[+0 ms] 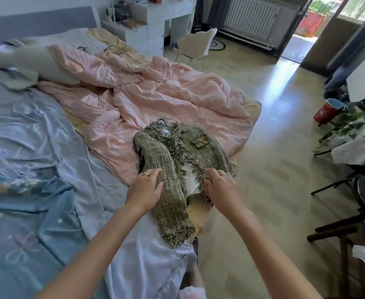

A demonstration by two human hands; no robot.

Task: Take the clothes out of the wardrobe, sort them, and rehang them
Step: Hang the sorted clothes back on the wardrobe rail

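A green tweed jacket with frayed trim lay at the near corner of the bed, partly on the pink quilt. Her left hand gripped its sleeve; her right hand pinched the front edge.

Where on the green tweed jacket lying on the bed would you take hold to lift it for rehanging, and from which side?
Grip the green tweed jacket at both shoulders near the collar, reaching over from the foot of the bed. It lies flat, front up, collar far, so it would likely hang straight for a hanger.
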